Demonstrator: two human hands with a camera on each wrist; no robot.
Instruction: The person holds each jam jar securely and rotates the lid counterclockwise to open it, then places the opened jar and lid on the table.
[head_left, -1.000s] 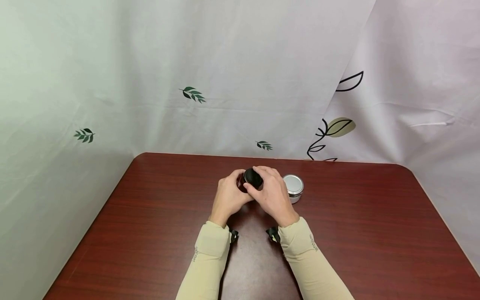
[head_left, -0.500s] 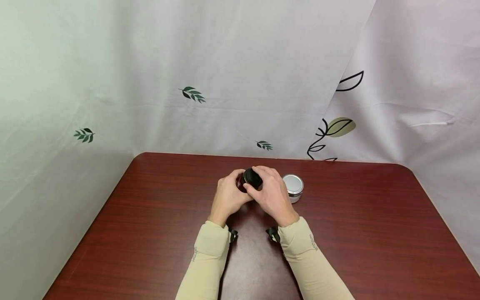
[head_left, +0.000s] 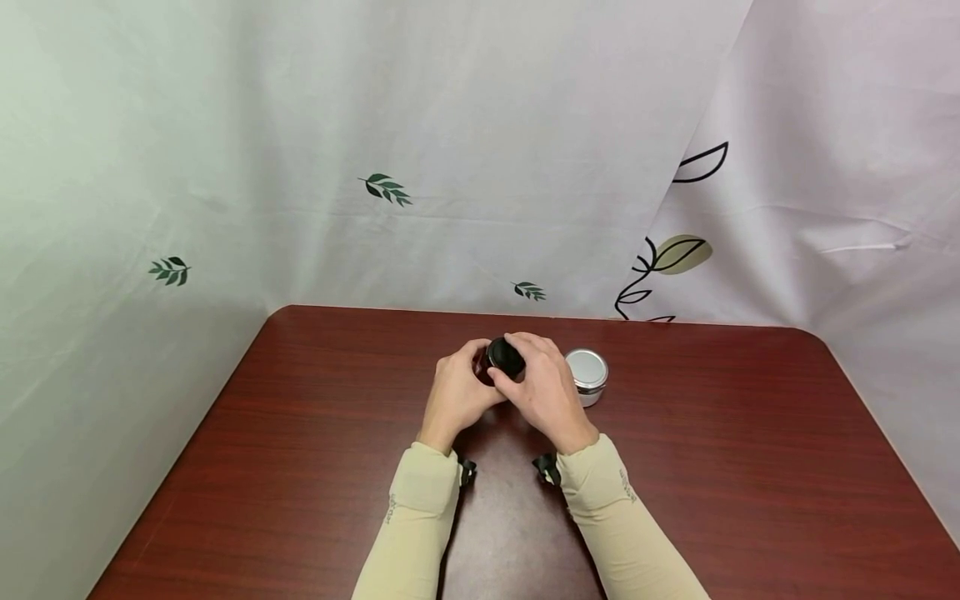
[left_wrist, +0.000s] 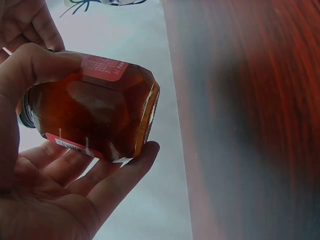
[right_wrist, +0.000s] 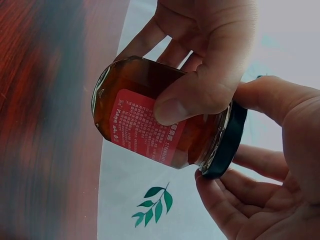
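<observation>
As seen from the head, grips jar [head_left: 480,367] over table [head_left: 300,433], towards its twelve o'clock, in left hand [head_left: 456,396], pinches black lid [head_left: 506,356] in right hand [head_left: 549,392], with silver tin [head_left: 588,377] at three; from left wrist, points base [left_wrist: 148,120] to three; from right wrist, presses left thumb [right_wrist: 172,107] on red label [right_wrist: 137,126]

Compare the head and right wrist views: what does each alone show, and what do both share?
Only the head view: the round silver lidded tin and the pale yellow fabric sleeves.
Only the right wrist view: the red printed label on the amber glass jar.
Both: that jar, its round black lid, the left hand on the jar, the right hand on the lid, the dark red wooden table and the white leaf-printed cloth.
</observation>
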